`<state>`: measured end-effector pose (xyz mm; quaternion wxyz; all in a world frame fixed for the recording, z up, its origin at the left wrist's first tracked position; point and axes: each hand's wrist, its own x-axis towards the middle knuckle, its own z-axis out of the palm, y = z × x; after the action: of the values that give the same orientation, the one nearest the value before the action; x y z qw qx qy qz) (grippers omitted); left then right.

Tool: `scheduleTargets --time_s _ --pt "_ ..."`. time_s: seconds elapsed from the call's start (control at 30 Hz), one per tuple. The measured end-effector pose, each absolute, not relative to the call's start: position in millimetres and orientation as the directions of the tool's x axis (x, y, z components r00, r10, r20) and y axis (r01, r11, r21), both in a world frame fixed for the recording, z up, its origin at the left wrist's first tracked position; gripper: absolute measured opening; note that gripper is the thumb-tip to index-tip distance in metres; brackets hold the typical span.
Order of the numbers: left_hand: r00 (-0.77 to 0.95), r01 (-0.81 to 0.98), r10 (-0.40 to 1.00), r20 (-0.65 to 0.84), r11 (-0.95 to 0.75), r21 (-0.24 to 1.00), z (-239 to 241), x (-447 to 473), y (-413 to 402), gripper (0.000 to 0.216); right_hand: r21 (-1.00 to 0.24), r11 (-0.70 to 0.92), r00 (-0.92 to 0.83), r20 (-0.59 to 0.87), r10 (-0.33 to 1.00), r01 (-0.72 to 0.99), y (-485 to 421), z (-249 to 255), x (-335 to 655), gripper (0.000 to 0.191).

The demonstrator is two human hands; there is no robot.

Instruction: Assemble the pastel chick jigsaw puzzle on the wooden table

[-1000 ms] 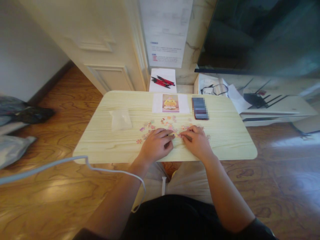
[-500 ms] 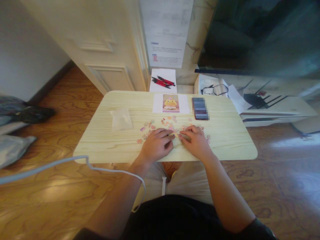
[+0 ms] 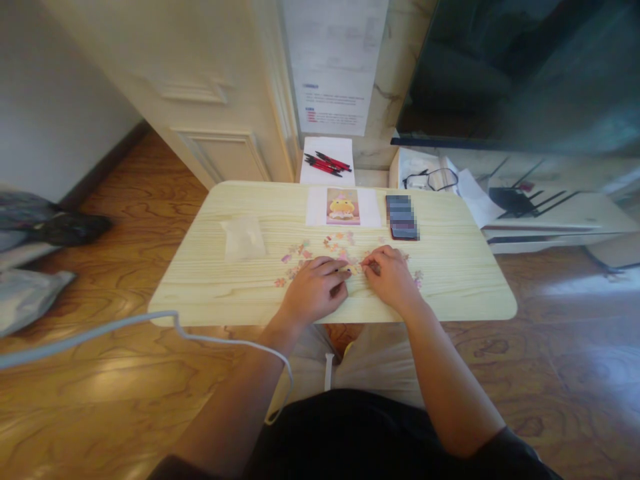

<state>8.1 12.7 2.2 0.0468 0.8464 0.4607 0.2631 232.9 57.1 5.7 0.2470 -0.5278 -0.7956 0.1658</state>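
Small jigsaw puzzle pieces [image 3: 342,238] in pink, orange and purple lie scattered over the middle of the pale wooden table [image 3: 200,293]. My left hand [image 3: 317,287] rests low on the tabletop, its fingers curled onto yellow puzzle pieces [image 3: 354,269] at the fingertips. To the right, my right hand [image 3: 390,277] pinches a small pinkish puzzle piece [image 3: 364,265] between thumb and forefinger, close beside the yellow ones. More pieces are partly hidden under both hands. Beyond them lies a sheet with a printed picture [image 3: 343,207] of a yellow figure.
A phone [image 3: 401,217] lies right of the picture sheet. A translucent plastic bag [image 3: 243,239] is on the table's left side. Red pens [image 3: 327,164] rest on white paper behind the table. A pale cable [image 3: 215,339] crosses over my left forearm.
My right hand has drawn slightly away from the left, and its fingers have closed into a tighter pinch. The left hand stays almost in place.
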Motion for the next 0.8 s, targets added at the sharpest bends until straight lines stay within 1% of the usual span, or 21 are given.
scheduleTargets --time_s 0.17,0.3,0.37,0.47,0.53,0.7,0.8 --pt "0.437 0.75 0.806 0.399 -0.572 0.333 3 8 12 0.03 -0.459 0.412 -0.35 0.217 0.911 0.787 56 7 233 0.015" --pt "0.444 0.745 0.804 0.397 -0.577 0.334 4 7 13 0.03 -0.453 0.415 -0.371 0.187 0.91 0.789 56 10 232 0.019" --pt "0.445 0.747 0.803 0.396 -0.577 0.332 4 7 13 0.03 -0.446 0.418 -0.38 0.176 0.908 0.792 57 11 232 0.019" --pt "0.44 0.75 0.805 0.399 -0.573 0.33 3 8 13 0.03 -0.442 0.413 -0.371 0.183 0.91 0.796 58 12 233 0.011" --pt "0.438 0.75 0.804 0.403 -0.573 0.329 3 8 13 0.029 -0.481 0.417 -0.367 0.2 0.909 0.771 59 12 234 0.007" --pt "0.44 0.747 0.805 0.398 -0.574 0.334 3 7 12 0.029 -0.681 0.402 -0.346 0.227 0.91 0.612 59 13 235 0.012" --pt "0.438 0.746 0.806 0.397 -0.573 0.34 3 7 13 0.03 -0.706 0.424 -0.332 0.275 0.902 0.567 59 16 235 0.014"
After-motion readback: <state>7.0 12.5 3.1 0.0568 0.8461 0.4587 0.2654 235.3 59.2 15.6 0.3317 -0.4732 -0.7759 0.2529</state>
